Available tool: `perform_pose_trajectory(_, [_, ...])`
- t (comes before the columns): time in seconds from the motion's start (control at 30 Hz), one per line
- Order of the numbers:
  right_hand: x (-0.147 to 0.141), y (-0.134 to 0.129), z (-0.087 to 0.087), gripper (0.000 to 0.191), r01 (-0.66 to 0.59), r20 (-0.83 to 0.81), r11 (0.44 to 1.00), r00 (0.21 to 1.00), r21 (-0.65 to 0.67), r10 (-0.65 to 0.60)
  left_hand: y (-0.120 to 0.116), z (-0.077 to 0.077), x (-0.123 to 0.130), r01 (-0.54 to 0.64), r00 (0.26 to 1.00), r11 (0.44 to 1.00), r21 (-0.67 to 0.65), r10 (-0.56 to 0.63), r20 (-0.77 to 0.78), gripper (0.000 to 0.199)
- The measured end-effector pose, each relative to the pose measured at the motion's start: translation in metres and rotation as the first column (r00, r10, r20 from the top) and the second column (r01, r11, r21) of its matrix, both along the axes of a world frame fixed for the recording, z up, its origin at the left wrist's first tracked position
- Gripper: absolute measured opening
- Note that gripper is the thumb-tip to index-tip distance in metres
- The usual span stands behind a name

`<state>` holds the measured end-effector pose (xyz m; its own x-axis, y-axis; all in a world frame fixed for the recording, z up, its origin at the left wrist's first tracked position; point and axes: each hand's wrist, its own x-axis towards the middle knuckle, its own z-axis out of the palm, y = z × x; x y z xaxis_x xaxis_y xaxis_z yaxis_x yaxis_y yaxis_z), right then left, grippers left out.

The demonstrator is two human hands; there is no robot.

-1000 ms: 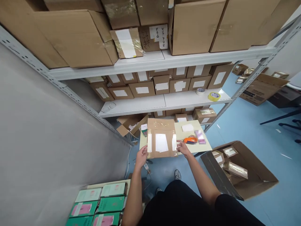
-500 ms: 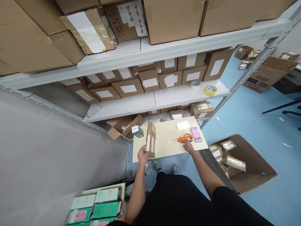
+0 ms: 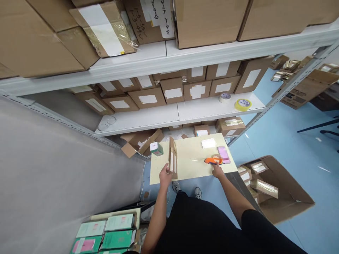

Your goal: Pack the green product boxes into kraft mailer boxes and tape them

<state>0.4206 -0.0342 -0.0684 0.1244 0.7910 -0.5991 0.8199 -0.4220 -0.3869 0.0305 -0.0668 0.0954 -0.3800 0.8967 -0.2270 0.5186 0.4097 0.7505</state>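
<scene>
My left hand [image 3: 165, 174] is at the near left edge of a cardboard box [image 3: 173, 158] that stands upright on its narrow side. Its fingers are curled against the box. On the right of the cream tabletop [image 3: 189, 165], my right hand [image 3: 218, 170] grips the near side of an orange tape dispenser [image 3: 210, 161]. The dispenser lies low, beside a blurred pink stack [image 3: 224, 154]. White paper [image 3: 208, 143] lies behind it. A small green box [image 3: 156, 149] with a white top stands left of the cardboard box.
Shelves [image 3: 148, 118] of labelled cartons rise behind the tabletop, bearing tape rolls [image 3: 243, 104]. A large open carton [image 3: 293, 204] holding taped parcels stands on the right. Green boxes [image 3: 118, 239] sit at lower left, and a grey wall [image 3: 66, 158] closes that side.
My right hand and the tape dispenser have shifted slightly right and nearer to me. My left hand stays beside the cardboard box, which remains upright. The whole view has shifted a little.
</scene>
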Motion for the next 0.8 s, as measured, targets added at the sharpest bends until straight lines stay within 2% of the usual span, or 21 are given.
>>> perform_pose_trajectory(0.1, [0.000,-0.005,0.010,0.078,0.062,-0.040,0.996,0.997,0.071,-0.059,0.004,-0.005,0.002,0.005,0.997,1.000,-0.013,-0.004,0.076,0.069])
perform_pose_trajectory(0.2, [-0.017,0.000,0.029,0.067,0.138,-0.183,0.961,0.979,0.238,-0.095,0.008,-0.014,0.007,0.013,0.988,0.999,-0.039,-0.007,0.154,0.075])
perform_pose_trajectory(0.3, [-0.064,0.004,0.053,0.068,0.057,-0.332,0.940,0.941,0.337,0.062,0.011,-0.026,0.018,0.026,0.972,0.997,-0.073,-0.008,0.236,0.081])
perform_pose_trajectory(0.37, [-0.107,0.002,0.068,0.088,-0.120,-0.519,0.901,0.782,0.418,0.345,0.013,-0.035,0.028,0.036,0.956,0.996,-0.085,-0.009,0.294,0.085])
perform_pose_trajectory(0.4, [-0.128,0.000,0.075,0.098,-0.176,-0.563,0.875,0.705,0.450,0.431,0.014,-0.039,0.033,0.047,0.945,0.995,-0.087,-0.016,0.325,0.088])
perform_pose_trajectory(0.43, [-0.148,-0.003,0.081,0.103,-0.193,-0.581,0.860,0.666,0.472,0.468,0.015,-0.043,0.037,0.064,0.933,0.994,-0.086,-0.029,0.359,0.090])
perform_pose_trajectory(0.47, [-0.165,-0.006,0.086,0.099,-0.180,-0.583,0.857,0.664,0.483,0.468,0.017,-0.047,0.040,0.088,0.917,0.993,-0.081,-0.049,0.395,0.091])
perform_pose_trajectory(0.53, [-0.186,-0.010,0.094,0.075,-0.108,-0.572,0.867,0.710,0.487,0.410,0.022,-0.053,0.040,0.132,0.882,0.989,-0.068,-0.086,0.463,0.090])
perform_pose_trajectory(0.6, [-0.191,-0.013,0.099,0.062,-0.032,-0.572,0.874,0.744,0.484,0.344,0.032,-0.055,0.030,0.115,0.880,0.991,-0.062,-0.073,0.470,0.083])
perform_pose_trajectory(0.67, [-0.183,-0.014,0.103,0.059,0.014,-0.601,0.879,0.735,0.477,0.315,0.049,-0.052,0.011,0.017,0.922,0.999,-0.049,0.003,0.388,0.077])
perform_pose_trajectory(0.73, [-0.168,-0.015,0.104,0.056,0.030,-0.641,0.887,0.703,0.462,0.310,0.073,-0.046,-0.013,-0.086,0.957,0.996,-0.003,0.083,0.278,0.082])
perform_pose_trajectory(0.8, [-0.154,-0.016,0.103,0.052,0.042,-0.682,0.898,0.666,0.438,0.302,0.097,-0.038,-0.036,-0.103,0.961,0.994,0.037,0.090,0.260,0.091])
